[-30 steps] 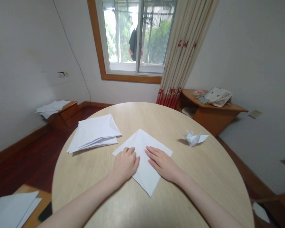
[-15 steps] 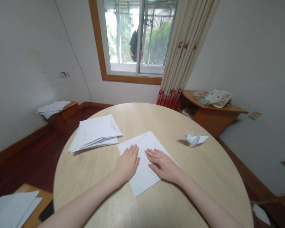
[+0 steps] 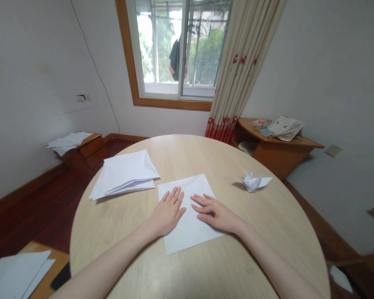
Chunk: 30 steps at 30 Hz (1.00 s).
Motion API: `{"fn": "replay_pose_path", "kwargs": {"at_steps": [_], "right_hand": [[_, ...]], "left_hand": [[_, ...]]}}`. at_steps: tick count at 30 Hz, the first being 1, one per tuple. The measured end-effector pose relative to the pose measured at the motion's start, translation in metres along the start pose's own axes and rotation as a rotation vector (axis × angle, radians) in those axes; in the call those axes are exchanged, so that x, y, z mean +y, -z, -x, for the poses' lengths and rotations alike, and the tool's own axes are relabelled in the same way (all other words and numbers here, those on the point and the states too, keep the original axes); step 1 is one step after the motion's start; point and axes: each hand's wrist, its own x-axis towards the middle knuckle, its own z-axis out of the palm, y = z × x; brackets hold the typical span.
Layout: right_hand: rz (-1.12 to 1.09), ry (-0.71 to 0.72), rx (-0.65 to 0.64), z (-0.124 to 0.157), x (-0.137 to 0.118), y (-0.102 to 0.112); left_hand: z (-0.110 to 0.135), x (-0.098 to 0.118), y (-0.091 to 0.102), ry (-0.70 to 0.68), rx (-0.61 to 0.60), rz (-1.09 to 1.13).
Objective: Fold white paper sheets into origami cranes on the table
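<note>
A square sheet of white paper [image 3: 187, 236] lies flat on the round wooden table [image 3: 137, 270], turned slightly, with a faint crease near its far corner. On its left side rests my left hand [image 3: 167, 212], palm down with fingers stretched out. My right hand [image 3: 213, 211] lies over the right side of the same sheet, fingers spread and pointing left. Neither hand grips anything. Parts of the sheet are hidden beneath both hands. Off to the right stands a folded paper crane [image 3: 252, 182], apart from my hands.
A stack of white paper sheets [image 3: 127, 170] sits at the table's back left. More paper [image 3: 18, 274] lies on a low wooden surface at lower left. Beyond the table are a small drawer cabinet [image 3: 92, 150], a corner desk [image 3: 277, 155] with a cloth bag [image 3: 288, 128], and a curtain [image 3: 239, 74].
The sheet has turned clockwise under my hands, its far corner shifting right and its near corner left. My right hand's fingers have spread a little. The crane and the stack stay put.
</note>
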Motion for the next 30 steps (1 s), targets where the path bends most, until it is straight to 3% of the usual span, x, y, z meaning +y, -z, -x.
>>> {"fn": "replay_pose_path", "kwargs": {"at_steps": [15, 25, 30], "right_hand": [[0.023, -0.069, -0.043, 0.000, 0.007, 0.002], [0.055, -0.142, -0.036, 0.001, 0.010, 0.003], [0.051, -0.154, -0.049, 0.001, 0.008, 0.002]], "left_hand": [[0.003, 0.009, 0.010, 0.004, -0.045, 0.107], [0.008, 0.024, 0.039, -0.099, -0.314, 0.179], [0.010, 0.028, 0.041, -0.086, -0.339, 0.143]]}}
